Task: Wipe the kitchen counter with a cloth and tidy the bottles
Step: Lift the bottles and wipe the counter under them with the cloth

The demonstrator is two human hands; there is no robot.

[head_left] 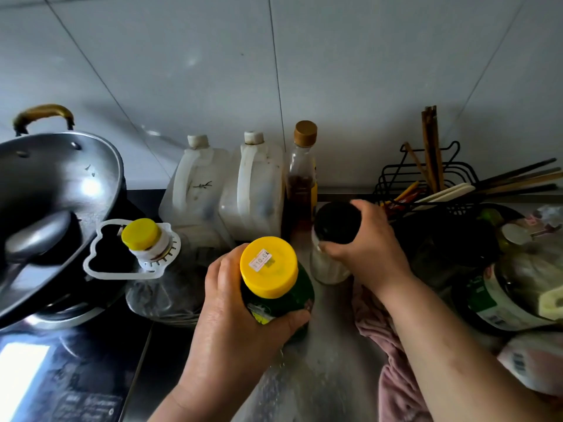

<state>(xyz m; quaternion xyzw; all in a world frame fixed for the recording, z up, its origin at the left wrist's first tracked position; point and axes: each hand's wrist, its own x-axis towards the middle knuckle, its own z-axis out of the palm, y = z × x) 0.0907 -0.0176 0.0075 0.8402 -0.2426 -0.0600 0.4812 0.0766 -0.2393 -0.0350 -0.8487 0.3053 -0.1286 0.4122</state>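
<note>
The fingers (pixel 224 266) of the left hand (pixel 231 309) curl round a green bottle (pixel 283 296) below its yellow cap (pixel 268 267). The right hand (pixel 365 248) clasps a black-lidded jar (pixel 330 266) beside it, both over the worktop (pixel 320 376) — resting or lifted, I cannot tell. A pink cloth (pixel 393 345) lies under the right forearm. Behind stand two white jugs (pixel 253 184) and a brown-capped bottle (pixel 300 178) — a wok (pixel 58 178) sits left.

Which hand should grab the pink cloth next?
Right, probably: the pink cloth lies under the forearm of the right hand, farther from the left hand gripping the green bottle. It must set down its jar first.
</note>
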